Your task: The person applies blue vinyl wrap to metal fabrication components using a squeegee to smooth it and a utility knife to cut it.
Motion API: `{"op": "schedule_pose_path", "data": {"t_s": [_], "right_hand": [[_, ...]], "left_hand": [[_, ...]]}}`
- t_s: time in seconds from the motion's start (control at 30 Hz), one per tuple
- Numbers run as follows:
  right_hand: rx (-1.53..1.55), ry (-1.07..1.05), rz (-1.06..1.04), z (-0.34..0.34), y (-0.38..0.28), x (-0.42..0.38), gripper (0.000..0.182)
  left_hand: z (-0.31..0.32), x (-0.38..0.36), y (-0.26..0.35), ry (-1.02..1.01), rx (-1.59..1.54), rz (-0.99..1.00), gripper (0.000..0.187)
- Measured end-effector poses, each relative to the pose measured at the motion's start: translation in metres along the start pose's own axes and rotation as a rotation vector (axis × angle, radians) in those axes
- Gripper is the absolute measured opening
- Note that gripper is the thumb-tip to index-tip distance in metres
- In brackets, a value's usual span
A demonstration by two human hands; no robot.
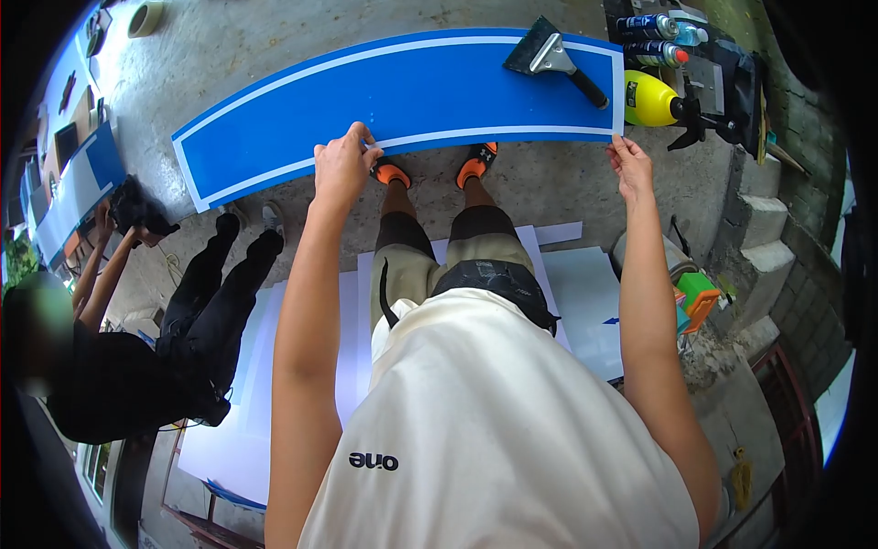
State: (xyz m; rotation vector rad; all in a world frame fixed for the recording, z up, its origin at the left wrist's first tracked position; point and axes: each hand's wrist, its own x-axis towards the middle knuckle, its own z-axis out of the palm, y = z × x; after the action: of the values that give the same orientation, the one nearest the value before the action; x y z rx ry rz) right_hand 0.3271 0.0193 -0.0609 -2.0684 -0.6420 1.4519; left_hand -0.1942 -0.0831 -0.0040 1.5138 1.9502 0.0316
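Observation:
A long, curved blue sign panel (439,96) with a white border strip stretches across the upper middle of the view. My left hand (343,166) is closed at its near edge, thumb and fingers pinching where the border strip runs. At the near right corner, my right hand (631,166) pinches the edge between thumb and fingers. Whether the strip alone or the panel too is gripped, I cannot tell. On the panel's right part lies a squeegee (551,57) with a black blade and black handle, apart from both hands.
Right of the panel stand a yellow spray bottle (647,98) and several spray cans (651,53). Another person (197,311) in dark clothes works at the left, holding something black. White sheets (581,297) lie behind my legs. Concrete steps (766,242) rise at the right.

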Motion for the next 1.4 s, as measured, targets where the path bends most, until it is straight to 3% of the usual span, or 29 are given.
{"op": "schedule_pose_path", "data": {"t_s": [0.37, 0.63, 0.87, 1.1, 1.4], "right_hand": [[-0.025, -0.019, 0.015, -0.003, 0.000, 0.004, 0.035], [0.048, 0.045, -0.017, 0.006, 0.007, -0.004, 0.031], [0.207, 0.088, -0.049, 0.071, 0.031, -0.050, 0.030], [0.317, -0.094, -0.087, 0.150, 0.051, -0.091, 0.027], [0.307, -0.127, -0.088, 0.165, 0.044, -0.105, 0.022]], "left_hand": [[-0.002, 0.002, 0.001, 0.012, 0.005, -0.008, 0.024], [-0.018, -0.002, 0.003, -0.019, -0.267, -0.074, 0.016], [-0.022, -0.003, 0.004, -0.008, -0.284, -0.080, 0.019], [-0.012, -0.003, 0.003, -0.008, -0.117, -0.027, 0.018], [-0.006, -0.001, -0.001, -0.027, -0.075, -0.027, 0.018]]}}
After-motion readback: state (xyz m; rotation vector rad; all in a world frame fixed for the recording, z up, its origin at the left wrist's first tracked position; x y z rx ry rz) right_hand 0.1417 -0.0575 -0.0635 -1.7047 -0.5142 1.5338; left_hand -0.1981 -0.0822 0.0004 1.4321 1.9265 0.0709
